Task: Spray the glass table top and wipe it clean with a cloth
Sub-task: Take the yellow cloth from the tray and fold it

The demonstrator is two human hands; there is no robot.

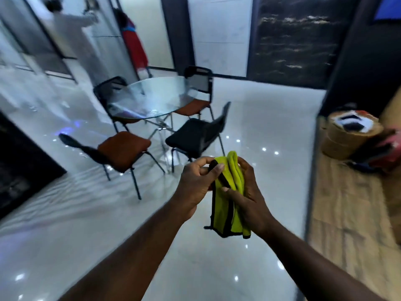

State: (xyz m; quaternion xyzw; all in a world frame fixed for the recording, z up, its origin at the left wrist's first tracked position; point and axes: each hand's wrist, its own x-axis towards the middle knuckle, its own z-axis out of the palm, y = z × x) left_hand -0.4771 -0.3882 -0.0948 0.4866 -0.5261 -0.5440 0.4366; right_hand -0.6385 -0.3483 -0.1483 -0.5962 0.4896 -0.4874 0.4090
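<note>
Cloth (pixel 227 198), yellow with black edging, gripped by fingers of both left hand (pixel 196 185) and right hand (pixel 249 192), well short of glass surface (pixel 152 98). Fold flat pad before wiping; no spray bottle seen.

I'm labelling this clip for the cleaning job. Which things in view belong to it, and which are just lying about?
Part of the job:
glass table top
yellow cloth, held by left hand and right hand
No spray bottle is visible.

Just about:
four chairs
cardboard rolls
</note>
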